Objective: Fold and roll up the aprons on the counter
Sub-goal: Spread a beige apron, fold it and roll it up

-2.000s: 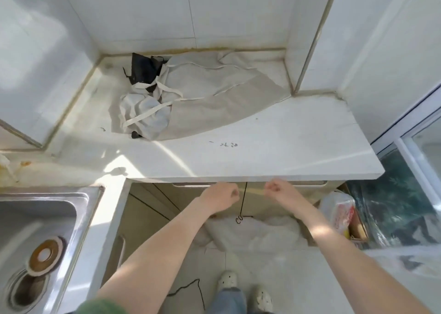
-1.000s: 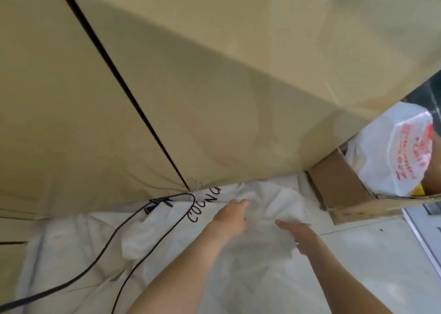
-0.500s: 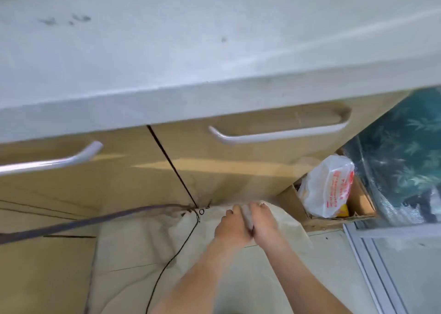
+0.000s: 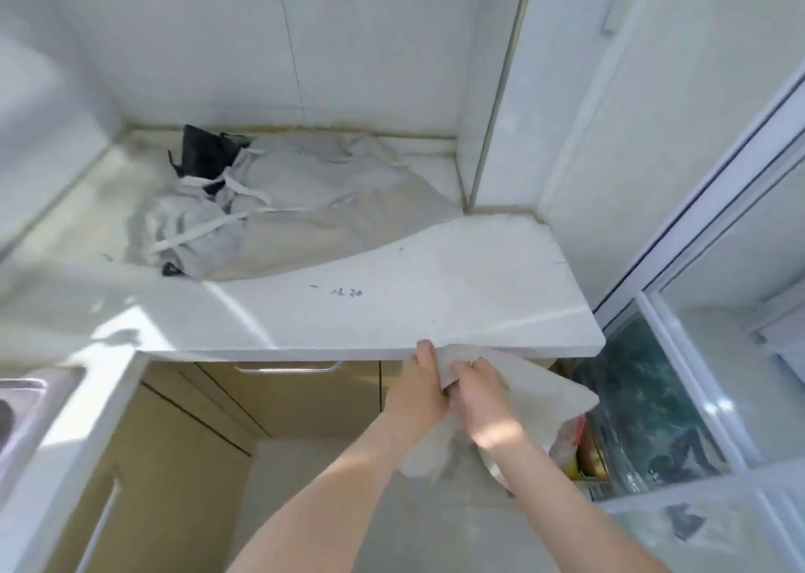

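Pale apron (image 4: pixel 546 387): gripped by left hand (image 4: pixel 419 383) and right hand (image 4: pixel 484 400), just under tabletop (image 4: pixel 435 307) edge. Crumpled aprons (image 4: pixel 305 206), black cloth (image 4: pixel 204 154) heaped behind.

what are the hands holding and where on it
The left hand and right hand both grip a pale apron by a bunched edge, just under the counter front.

The dark marks (image 4: pixel 337 291) on the counter (image 4: pixel 457 311) are illegible.
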Demonstrator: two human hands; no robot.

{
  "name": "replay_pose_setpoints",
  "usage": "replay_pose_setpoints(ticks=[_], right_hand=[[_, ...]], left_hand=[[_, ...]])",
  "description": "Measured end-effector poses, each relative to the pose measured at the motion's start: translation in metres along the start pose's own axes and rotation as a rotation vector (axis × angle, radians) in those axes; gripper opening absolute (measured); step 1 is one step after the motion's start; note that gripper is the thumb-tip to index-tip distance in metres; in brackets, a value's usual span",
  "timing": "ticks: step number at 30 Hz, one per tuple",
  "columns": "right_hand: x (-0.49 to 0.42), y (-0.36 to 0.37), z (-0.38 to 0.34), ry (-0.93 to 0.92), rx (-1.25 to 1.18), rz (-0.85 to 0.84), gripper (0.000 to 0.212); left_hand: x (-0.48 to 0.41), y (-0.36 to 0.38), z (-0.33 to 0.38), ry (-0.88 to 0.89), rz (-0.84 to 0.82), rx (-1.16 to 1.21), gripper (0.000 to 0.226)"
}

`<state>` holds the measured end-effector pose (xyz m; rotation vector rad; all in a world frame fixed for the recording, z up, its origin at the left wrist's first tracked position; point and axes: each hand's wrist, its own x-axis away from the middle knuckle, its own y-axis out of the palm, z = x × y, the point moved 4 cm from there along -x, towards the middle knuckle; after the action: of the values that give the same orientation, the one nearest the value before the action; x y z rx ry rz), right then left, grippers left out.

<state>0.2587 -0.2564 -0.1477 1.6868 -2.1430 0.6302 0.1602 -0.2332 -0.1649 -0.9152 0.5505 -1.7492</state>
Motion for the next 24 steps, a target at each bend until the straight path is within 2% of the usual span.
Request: replay_pose_setpoints(ticks=[2, 3, 5, 7, 9, 11, 14, 16, 18, 20, 22, 24], right_hand=[[0.026, 0.006, -0.042, -0.172, 0.063, -0.096, 0.009], [0.038, 0.009, -0.065, -0.29, 0.103, -0.108, 0.023], [0.058, 0.014, -0.108, -0.582, 0.273, -0.055, 0.065], [0.068, 0.024, -0.146, -0.825, 0.441, 0.018, 0.086], [0.073, 0.034, -0.177, -0.959, 0.617, 0.061, 0.092], [0.083, 0.044, -0.194, -0.975, 0.695, 0.1, 0.083], [0.101, 0.061, -0.225, -1.094, 0.756, 0.275, 0.039], [0.106, 0.067, -0.243, -1.231, 0.812, 0.36, 0.021], [0.111, 0.073, -0.255, -1.232, 0.839, 0.246, 0.011], [0.113, 0.08, -0.255, -1.064, 0.896, 0.056, 0.012], [0.112, 0.083, -0.256, -1.036, 0.882, 0.045, 0.014], [0.112, 0.085, -0.26, -1.029, 0.814, 0.058, 0.015]], left_hand=[[0.012, -0.05, 0.01, 0.019, 0.2, -0.033, 0.023], [0.018, -0.08, 0.016, 0.02, 0.258, -0.025, 0.019], [0.026, -0.138, 0.025, 0.024, 0.313, 0.025, 0.017], [0.032, -0.193, 0.035, 0.008, 0.29, 0.147, 0.02], [0.044, -0.23, 0.048, 0.039, 0.187, 0.233, 0.025], [0.067, -0.255, 0.059, 0.069, 0.09, 0.222, 0.025], [0.09, -0.29, 0.063, 0.054, 0.027, 0.182, 0.023], [0.094, -0.307, 0.059, 0.099, 0.014, 0.237, 0.025], [0.096, -0.316, 0.048, 0.134, 0.062, 0.143, 0.027], [0.093, -0.321, 0.033, 0.118, 0.161, -0.115, 0.017], [0.089, -0.325, 0.02, 0.088, 0.248, -0.318, 0.017], [0.087, -0.331, 0.013, 0.081, 0.299, -0.366, 0.029]])
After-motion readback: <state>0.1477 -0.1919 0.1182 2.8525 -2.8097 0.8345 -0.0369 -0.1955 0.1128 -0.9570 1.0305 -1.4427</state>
